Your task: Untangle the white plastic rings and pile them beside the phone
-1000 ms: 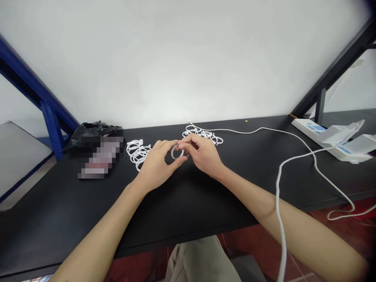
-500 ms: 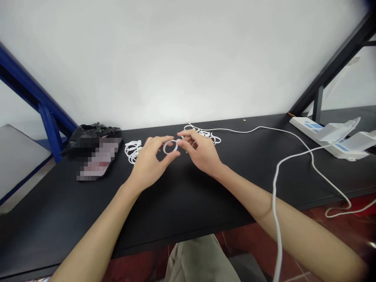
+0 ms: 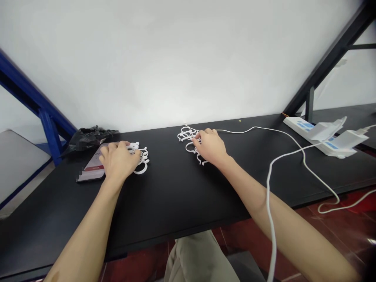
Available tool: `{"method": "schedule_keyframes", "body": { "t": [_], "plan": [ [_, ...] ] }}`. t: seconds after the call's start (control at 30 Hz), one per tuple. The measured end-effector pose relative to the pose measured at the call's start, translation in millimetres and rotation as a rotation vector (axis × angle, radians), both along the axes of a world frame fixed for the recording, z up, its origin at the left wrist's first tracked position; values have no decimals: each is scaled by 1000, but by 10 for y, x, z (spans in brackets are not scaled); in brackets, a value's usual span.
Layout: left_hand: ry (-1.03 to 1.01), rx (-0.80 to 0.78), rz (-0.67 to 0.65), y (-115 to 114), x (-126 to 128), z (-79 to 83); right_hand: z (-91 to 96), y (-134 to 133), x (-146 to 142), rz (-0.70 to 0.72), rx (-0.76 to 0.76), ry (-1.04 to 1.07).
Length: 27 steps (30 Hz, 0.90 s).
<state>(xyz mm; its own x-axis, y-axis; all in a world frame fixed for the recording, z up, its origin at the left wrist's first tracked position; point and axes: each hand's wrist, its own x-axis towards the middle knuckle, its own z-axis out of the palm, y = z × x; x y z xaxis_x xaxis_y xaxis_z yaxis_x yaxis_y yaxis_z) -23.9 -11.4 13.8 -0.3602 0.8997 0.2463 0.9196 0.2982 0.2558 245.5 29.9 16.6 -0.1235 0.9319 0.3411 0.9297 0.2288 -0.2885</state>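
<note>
My left hand (image 3: 117, 160) lies palm down on the left heap of white plastic rings (image 3: 141, 158), fingers stretched over it. One ring lies flat on the table by its thumb. My right hand (image 3: 210, 147) is at the right heap of white rings (image 3: 185, 137), its fingertips bent and pinched among them. Both heaps lie on the black table (image 3: 176, 196).
A phone (image 3: 94, 166) and a black plastic bag (image 3: 88, 137) lie left of my left hand. A white cable (image 3: 273, 164) crosses my right forearm and runs to a white power strip with adapters (image 3: 323, 137) at the far right. A blue frame stands at the left.
My hands, which held one ring together at the middle, have parted. The left went to the left heap with the ring, and the right went back to the right heap.
</note>
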Motion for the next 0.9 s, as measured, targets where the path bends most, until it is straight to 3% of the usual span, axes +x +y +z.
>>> {"method": "schedule_keyframes", "body": {
  "t": [0.17, 0.33, 0.43, 0.53, 0.67, 0.8, 0.9],
  "plan": [
    [-14, 16, -4, -12, 15, 12, 22, -3, 1, -36, -56, -48],
    [-18, 176, -39, 13, 42, -23, 13, -44, -49, 62, -65, -88],
    [-56, 308, -155, 9, 148, -25, -11, -74, -70, 141, -60, -132],
    [-88, 382, -357, -25, 323, -39, -43, -94, -98, 258, -51, -148],
    [-55, 347, -601, -95, 544, -104, -51, -120, -142, 417, 55, -51],
    [-23, 256, -668, -130, 622, -159, 19, -165, -154, 573, 5, 22],
    [-31, 199, -685, -132, 613, -159, 79, -194, -150, 604, -14, 6]
  ]
}}
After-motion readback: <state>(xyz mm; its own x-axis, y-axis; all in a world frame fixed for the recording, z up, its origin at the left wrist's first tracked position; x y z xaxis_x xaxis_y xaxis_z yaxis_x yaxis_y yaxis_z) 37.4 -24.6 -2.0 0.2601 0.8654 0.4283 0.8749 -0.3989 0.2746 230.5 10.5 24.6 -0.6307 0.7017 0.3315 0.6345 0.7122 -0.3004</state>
